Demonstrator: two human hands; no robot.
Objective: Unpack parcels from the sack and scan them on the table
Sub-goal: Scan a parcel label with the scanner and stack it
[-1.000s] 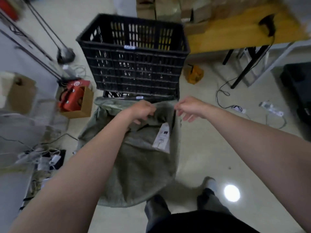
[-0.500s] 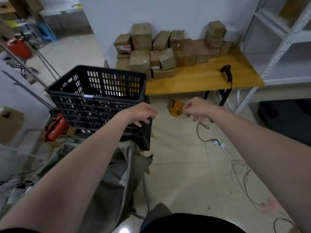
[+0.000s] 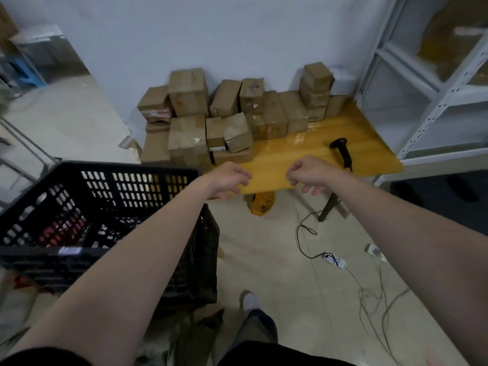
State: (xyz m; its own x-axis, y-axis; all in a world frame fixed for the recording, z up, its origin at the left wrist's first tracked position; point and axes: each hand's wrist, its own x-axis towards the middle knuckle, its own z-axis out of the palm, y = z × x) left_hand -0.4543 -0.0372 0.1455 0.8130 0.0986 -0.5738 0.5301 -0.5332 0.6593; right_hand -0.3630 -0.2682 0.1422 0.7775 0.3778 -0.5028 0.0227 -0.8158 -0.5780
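Our left hand (image 3: pixel 229 180) and right hand (image 3: pixel 309 175) hover empty, loosely curled, at the table's (image 3: pixel 274 165) front edge. The scanner (image 3: pixel 343 151) lies nearer the right hand, handle frontward.

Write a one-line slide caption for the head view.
Empty left hand and right hand held out before a yellow table stacked with parcels, a scanner lying on it.
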